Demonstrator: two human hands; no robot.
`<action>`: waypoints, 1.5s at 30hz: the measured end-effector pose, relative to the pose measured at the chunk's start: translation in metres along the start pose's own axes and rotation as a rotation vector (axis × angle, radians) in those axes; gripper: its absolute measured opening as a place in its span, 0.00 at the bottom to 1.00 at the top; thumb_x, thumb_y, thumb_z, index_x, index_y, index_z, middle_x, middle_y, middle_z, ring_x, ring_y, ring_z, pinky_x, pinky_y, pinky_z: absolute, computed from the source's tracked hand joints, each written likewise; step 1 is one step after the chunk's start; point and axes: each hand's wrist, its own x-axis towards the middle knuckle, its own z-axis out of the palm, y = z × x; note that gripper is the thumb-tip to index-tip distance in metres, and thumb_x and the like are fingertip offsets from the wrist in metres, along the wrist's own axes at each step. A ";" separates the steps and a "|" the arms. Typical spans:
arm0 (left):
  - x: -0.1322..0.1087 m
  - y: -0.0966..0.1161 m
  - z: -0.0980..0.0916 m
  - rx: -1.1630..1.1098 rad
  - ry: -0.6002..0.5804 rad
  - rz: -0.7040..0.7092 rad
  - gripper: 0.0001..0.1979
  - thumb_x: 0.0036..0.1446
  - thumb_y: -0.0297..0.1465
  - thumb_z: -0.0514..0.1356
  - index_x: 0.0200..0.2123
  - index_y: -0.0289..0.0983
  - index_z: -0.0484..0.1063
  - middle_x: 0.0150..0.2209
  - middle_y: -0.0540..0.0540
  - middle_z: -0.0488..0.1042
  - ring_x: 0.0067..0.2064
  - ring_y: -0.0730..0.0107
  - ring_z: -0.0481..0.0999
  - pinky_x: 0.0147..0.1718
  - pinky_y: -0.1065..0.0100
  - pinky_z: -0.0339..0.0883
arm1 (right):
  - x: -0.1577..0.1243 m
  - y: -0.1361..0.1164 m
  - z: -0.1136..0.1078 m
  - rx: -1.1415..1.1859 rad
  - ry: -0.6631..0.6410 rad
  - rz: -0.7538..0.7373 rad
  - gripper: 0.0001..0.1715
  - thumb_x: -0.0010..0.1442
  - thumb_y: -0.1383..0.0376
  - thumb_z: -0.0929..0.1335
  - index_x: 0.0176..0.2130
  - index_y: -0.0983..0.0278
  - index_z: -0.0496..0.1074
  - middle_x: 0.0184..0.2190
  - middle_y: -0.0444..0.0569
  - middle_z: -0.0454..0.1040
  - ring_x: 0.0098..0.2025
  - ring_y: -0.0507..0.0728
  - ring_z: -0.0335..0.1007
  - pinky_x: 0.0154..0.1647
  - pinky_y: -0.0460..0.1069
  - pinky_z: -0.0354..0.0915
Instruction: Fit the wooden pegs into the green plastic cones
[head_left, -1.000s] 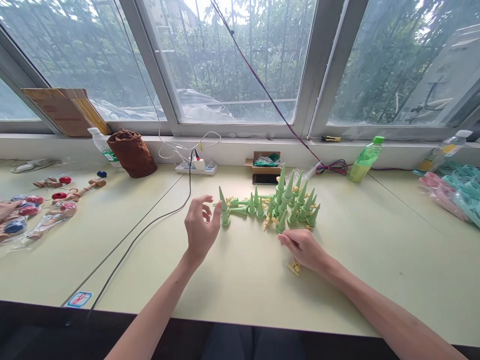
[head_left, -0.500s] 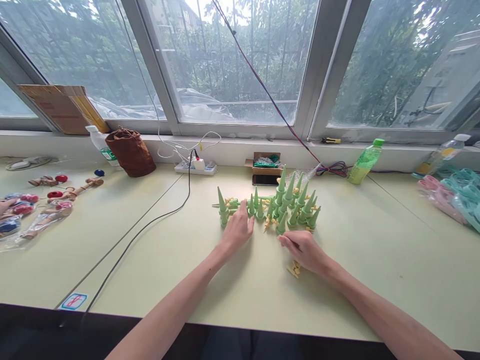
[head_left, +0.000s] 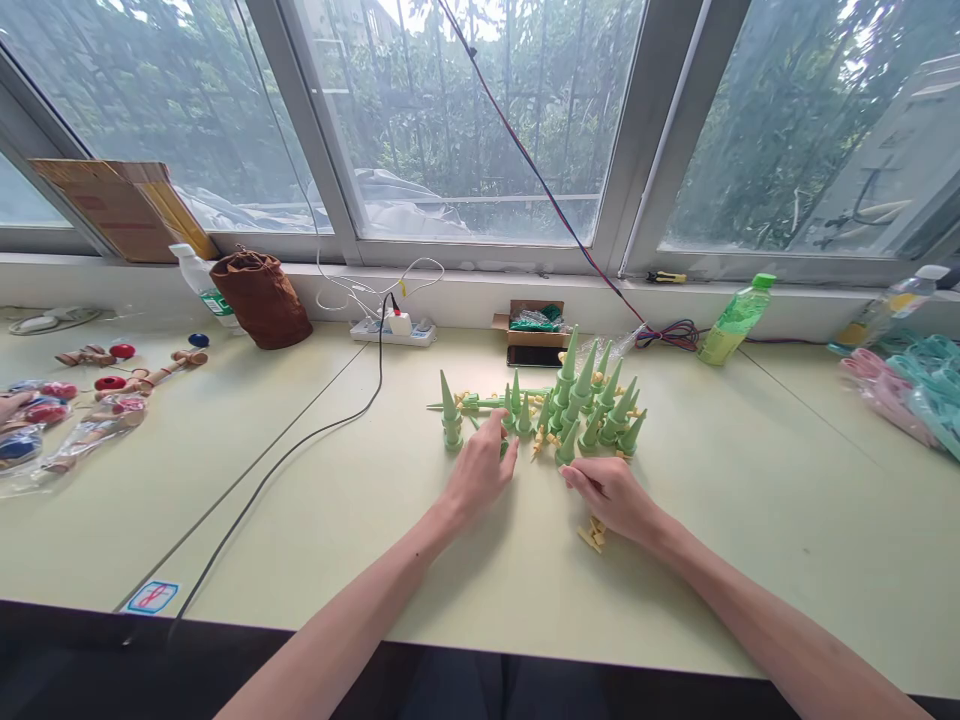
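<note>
Several green cone-shaped pieces [head_left: 577, 395] with yellow bits among them stand in a cluster at the table's middle. Another green cone [head_left: 450, 415] stands apart at its left, near green pieces lying flat. My left hand [head_left: 484, 460] is at the smaller cones on the cluster's left, thumb and fingers apart; a green piece partly shows behind the fingers. My right hand [head_left: 611, 490] is closed at the foot of the front cone, and what its fingertips hold is too small to make out. Small yellow pieces [head_left: 591, 535] lie just below my right hand.
Behind the cones are a phone [head_left: 535, 356], a small cardboard box [head_left: 517, 322] and a power strip [head_left: 405, 333]. Bottles [head_left: 739, 320] and teal and pink items [head_left: 926, 385] are at right. Wooden toys [head_left: 139, 385], a brown bag [head_left: 261, 300] and a person's fingers [head_left: 11, 404] are at left.
My left hand has shifted slightly right and down, away from the lying green pieces. My right hand stays at the front cone. The whole view has moved slightly.
</note>
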 end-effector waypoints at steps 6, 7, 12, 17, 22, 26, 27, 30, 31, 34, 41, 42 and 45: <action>-0.005 0.009 -0.001 -0.102 -0.056 0.084 0.09 0.65 0.31 0.54 0.48 0.40 0.66 0.36 0.47 0.76 0.27 0.70 0.73 0.30 0.67 0.67 | 0.002 0.000 -0.005 -0.043 0.052 -0.022 0.29 0.72 0.56 0.57 0.22 0.63 0.62 0.17 0.41 0.56 0.20 0.50 0.52 0.23 0.46 0.52; -0.004 0.010 -0.002 -0.080 -0.035 0.091 0.07 0.65 0.31 0.55 0.46 0.39 0.67 0.37 0.47 0.76 0.28 0.70 0.73 0.31 0.67 0.67 | 0.003 0.000 -0.007 -0.048 0.063 -0.016 0.29 0.72 0.56 0.57 0.22 0.63 0.61 0.17 0.41 0.56 0.20 0.50 0.52 0.23 0.46 0.52; -0.001 0.008 -0.006 0.135 -0.010 0.007 0.08 0.63 0.36 0.57 0.39 0.38 0.70 0.34 0.46 0.72 0.31 0.65 0.73 0.29 0.67 0.65 | 0.006 0.004 -0.023 -0.108 -0.028 0.055 0.27 0.70 0.55 0.60 0.21 0.62 0.54 0.17 0.39 0.52 0.20 0.49 0.46 0.22 0.47 0.48; 0.000 0.008 -0.009 0.173 -0.144 -0.098 0.14 0.63 0.40 0.56 0.46 0.36 0.69 0.24 0.48 0.71 0.31 0.59 0.75 0.26 0.67 0.63 | 0.006 0.012 -0.037 -0.156 -0.147 0.108 0.23 0.67 0.58 0.62 0.22 0.61 0.56 0.17 0.38 0.52 0.20 0.49 0.44 0.21 0.47 0.47; -0.001 0.011 -0.009 0.078 -0.204 -0.094 0.14 0.63 0.38 0.55 0.48 0.38 0.71 0.21 0.51 0.73 0.26 0.63 0.75 0.27 0.68 0.63 | 0.007 0.010 -0.046 -0.194 -0.201 0.137 0.19 0.66 0.59 0.63 0.24 0.62 0.60 0.18 0.39 0.56 0.20 0.49 0.46 0.21 0.46 0.48; -0.002 0.011 -0.007 0.076 -0.182 -0.070 0.12 0.64 0.36 0.54 0.40 0.39 0.76 0.22 0.50 0.74 0.28 0.65 0.75 0.29 0.68 0.63 | 0.007 0.008 -0.051 -0.205 -0.286 0.134 0.20 0.63 0.61 0.66 0.22 0.62 0.58 0.17 0.38 0.56 0.20 0.49 0.46 0.21 0.47 0.47; -0.002 0.011 -0.007 0.076 -0.177 -0.065 0.12 0.64 0.35 0.53 0.38 0.38 0.76 0.22 0.50 0.73 0.28 0.65 0.75 0.30 0.67 0.63 | 0.007 0.008 -0.051 -0.204 -0.312 0.138 0.19 0.62 0.62 0.66 0.22 0.62 0.59 0.17 0.38 0.57 0.19 0.49 0.47 0.21 0.46 0.47; -0.003 0.012 -0.007 0.049 -0.156 -0.054 0.11 0.64 0.35 0.54 0.38 0.38 0.76 0.24 0.50 0.73 0.28 0.66 0.73 0.30 0.68 0.63 | 0.007 0.005 -0.053 -0.199 -0.385 0.172 0.17 0.59 0.63 0.68 0.23 0.62 0.60 0.18 0.39 0.61 0.20 0.48 0.51 0.22 0.46 0.49; -0.003 0.012 -0.007 0.037 -0.148 -0.049 0.11 0.63 0.35 0.55 0.39 0.38 0.75 0.25 0.50 0.73 0.28 0.67 0.73 0.30 0.68 0.63 | 0.007 0.004 -0.054 -0.198 -0.408 0.188 0.16 0.59 0.63 0.68 0.23 0.63 0.60 0.18 0.40 0.63 0.20 0.48 0.52 0.22 0.46 0.49; -0.004 0.014 -0.007 0.006 -0.117 -0.020 0.10 0.63 0.34 0.55 0.42 0.37 0.74 0.27 0.50 0.73 0.28 0.68 0.72 0.31 0.67 0.64 | 0.007 0.001 -0.055 -0.202 -0.460 0.220 0.16 0.58 0.63 0.68 0.24 0.63 0.61 0.20 0.41 0.65 0.21 0.49 0.55 0.22 0.45 0.50; -0.005 0.014 -0.002 -0.077 -0.003 0.066 0.09 0.63 0.32 0.56 0.45 0.37 0.70 0.31 0.50 0.72 0.25 0.73 0.69 0.31 0.68 0.66 | 0.005 0.001 -0.048 -0.246 -0.436 0.200 0.15 0.61 0.65 0.65 0.24 0.63 0.60 0.20 0.41 0.66 0.22 0.50 0.55 0.24 0.46 0.51; -0.005 0.014 -0.001 -0.102 0.015 0.081 0.09 0.63 0.32 0.56 0.46 0.37 0.69 0.32 0.50 0.72 0.25 0.74 0.69 0.30 0.68 0.66 | 0.005 0.002 -0.046 -0.253 -0.421 0.197 0.14 0.61 0.66 0.65 0.24 0.63 0.61 0.21 0.42 0.67 0.22 0.50 0.56 0.24 0.47 0.51; -0.006 0.015 0.001 -0.195 0.052 0.135 0.10 0.63 0.30 0.56 0.48 0.37 0.68 0.35 0.48 0.73 0.26 0.76 0.70 0.27 0.71 0.68 | 0.005 0.001 -0.040 -0.239 -0.364 0.195 0.13 0.63 0.66 0.64 0.26 0.62 0.62 0.22 0.42 0.68 0.23 0.51 0.58 0.25 0.47 0.52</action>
